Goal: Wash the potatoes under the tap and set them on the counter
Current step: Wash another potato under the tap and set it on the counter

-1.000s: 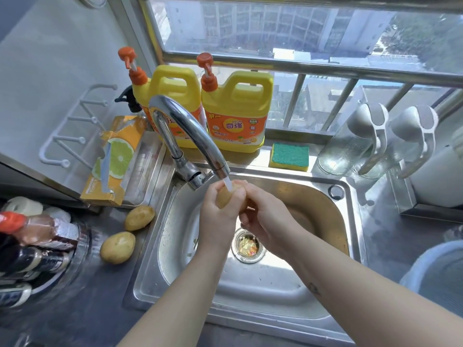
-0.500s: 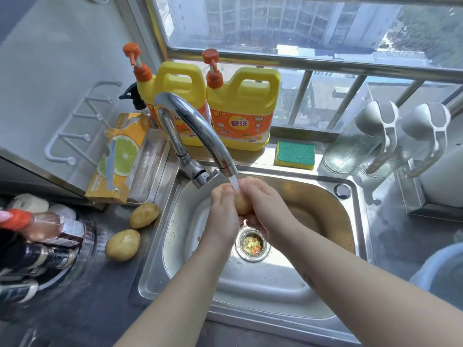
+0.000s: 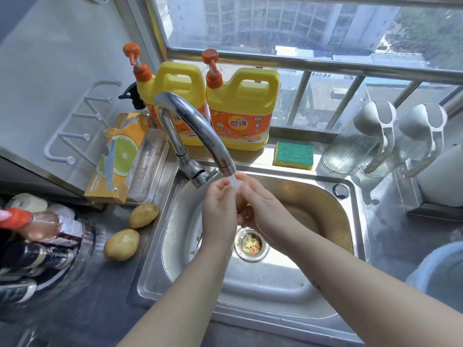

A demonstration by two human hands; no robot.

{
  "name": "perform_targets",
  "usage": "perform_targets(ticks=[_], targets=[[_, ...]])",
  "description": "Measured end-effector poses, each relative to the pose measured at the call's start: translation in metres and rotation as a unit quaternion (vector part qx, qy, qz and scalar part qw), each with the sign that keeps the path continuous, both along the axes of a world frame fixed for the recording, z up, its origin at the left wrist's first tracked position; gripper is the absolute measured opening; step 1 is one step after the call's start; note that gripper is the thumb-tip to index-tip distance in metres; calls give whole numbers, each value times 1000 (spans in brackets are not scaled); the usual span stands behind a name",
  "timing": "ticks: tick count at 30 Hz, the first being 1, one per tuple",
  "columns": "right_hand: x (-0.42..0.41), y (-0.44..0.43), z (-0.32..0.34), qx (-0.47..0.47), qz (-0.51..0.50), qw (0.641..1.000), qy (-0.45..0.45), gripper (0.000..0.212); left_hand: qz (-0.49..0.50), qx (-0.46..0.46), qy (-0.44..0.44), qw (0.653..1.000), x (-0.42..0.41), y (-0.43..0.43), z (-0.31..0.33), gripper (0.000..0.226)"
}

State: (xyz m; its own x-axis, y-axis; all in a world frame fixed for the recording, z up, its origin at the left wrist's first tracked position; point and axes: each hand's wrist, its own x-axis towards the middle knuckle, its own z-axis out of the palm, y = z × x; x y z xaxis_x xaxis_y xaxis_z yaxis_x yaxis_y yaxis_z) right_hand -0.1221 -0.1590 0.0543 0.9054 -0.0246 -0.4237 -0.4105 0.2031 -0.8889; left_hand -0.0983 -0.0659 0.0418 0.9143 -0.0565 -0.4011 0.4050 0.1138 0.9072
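Head view: left hand point(image 3: 219, 212) and right hand point(image 3: 264, 209) clasp a mostly hidden potato point(image 3: 241, 203) under the tap point(image 3: 198, 128).

held potato point(image 3: 240, 203): tan, mostly hidden, under tap point(image 3: 200, 131) stream | far potato point(image 3: 143, 215), near potato point(image 3: 121, 244): on counter point(image 3: 95, 309), apart

Single head-worn view, close above the sink point(image 3: 263, 284), toward the window point(image 3: 300, 28)

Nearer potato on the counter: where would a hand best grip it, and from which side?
Probably across its short middle, from above. The nearer potato lies flat on the counter, apart from the other potato; bottles crowd its left, the sink rim its right.
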Motion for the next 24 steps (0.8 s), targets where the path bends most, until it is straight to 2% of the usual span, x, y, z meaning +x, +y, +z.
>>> perform_targets(ticks=[3, 7, 8, 12, 17, 21, 24], targets=[[-3, -4, -1, -52, 50, 997, -27, 47, 17, -13, 47, 999, 5, 3, 0, 24], [-3, -5, -10, -128, 55, 989, -48, 75, 26, -27, 108, 993, 8, 6, 8, 22], [-2, -4, -10, -140, 47, 988, -50, 76, 24, -26, 111, 993, 8, 7, 9, 23], [-1, -1, -12, -52, -55, 997, -16, 62, 1, -47, 102, 994, 6, 8, 7, 34], [1, 4, -8, -6, -153, 988, 35, 18, -54, -51, 65, 995, -10, 7, -9, 35], [-3, 1, -4, 25, -148, 987, 56, 18, -103, -20, 25, 994, -15, 7, -12, 52], [-9, 3, -3, 32, -129, 989, 65, 26, -48, -29, 56, 997, -13, 1, -7, 51]])
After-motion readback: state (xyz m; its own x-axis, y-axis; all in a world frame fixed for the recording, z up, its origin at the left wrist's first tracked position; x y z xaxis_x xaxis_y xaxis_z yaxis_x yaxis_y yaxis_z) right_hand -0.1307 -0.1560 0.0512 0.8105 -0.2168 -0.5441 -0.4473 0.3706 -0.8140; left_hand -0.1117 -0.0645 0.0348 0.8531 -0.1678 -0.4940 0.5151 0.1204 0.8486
